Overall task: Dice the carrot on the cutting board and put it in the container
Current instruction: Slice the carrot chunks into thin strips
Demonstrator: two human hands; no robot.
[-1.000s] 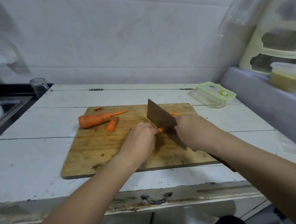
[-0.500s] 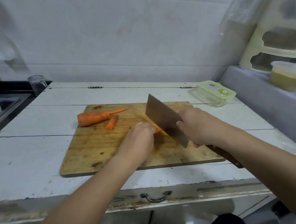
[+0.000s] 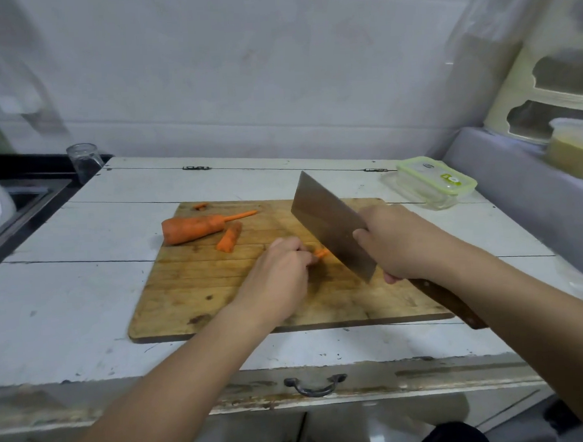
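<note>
Left hand [image 3: 279, 275] pinching carrot strip [image 3: 320, 253] on board [image 3: 192, 293]; right hand [image 3: 399, 242] gripping cleaver [image 3: 331, 232] handle. Carrot stiff, likely rolls; hold w/ fingertips tucked.

A worn white desk [image 3: 68, 300] is carrying a wooden cutting board [image 3: 192, 293], with a lidded container [image 3: 433, 186] sitting near its far right corner.

No legible text anywhere. Round logo mark on clear lid of green-rimmed container [image 3: 436, 183], far beyond and right of knife-gripping right hand [image 3: 397, 240], too blurred to read. Green-and-white sticker on same lid, toward near right corner, print too small to make out. No numbers, brands or signs readable elsewhere.
</note>
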